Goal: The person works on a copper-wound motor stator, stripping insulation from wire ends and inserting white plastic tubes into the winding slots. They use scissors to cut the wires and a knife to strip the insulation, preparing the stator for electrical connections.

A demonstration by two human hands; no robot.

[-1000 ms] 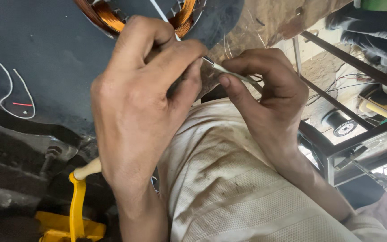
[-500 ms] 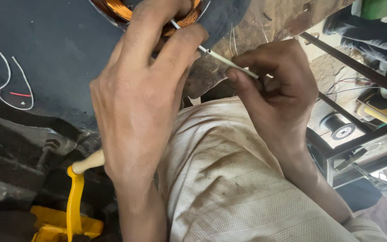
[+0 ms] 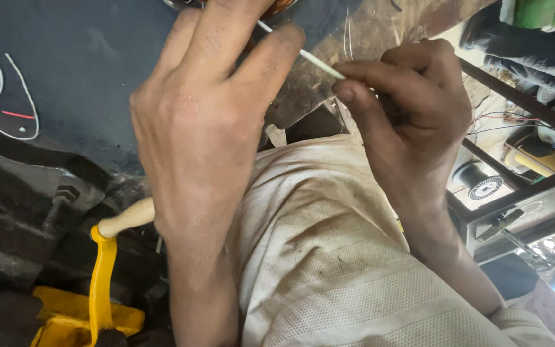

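head view: right hand (image 3: 412, 109) pinches thin white sleeve (image 3: 319, 63) beside left hand (image 3: 207, 122)

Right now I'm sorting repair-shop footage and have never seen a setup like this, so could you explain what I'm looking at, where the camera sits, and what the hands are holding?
There is no machine here: the single picture comes from a camera worn on a person's head, looking down at their own two bare hands above their lap in cream ribbed cloth. The left hand reaches up toward a copper-coloured wire winding, which shows only at the top edge. The right hand pinches a thin white sleeve-like tube that runs between the two hands; the left fingers touch its other end. Behind lies a dark blue-grey surface with a loose thin white wire. At lower left stands a yellow metal crank with a pale wooden handle. At right, a dark metal frame shelf holds a black spool.
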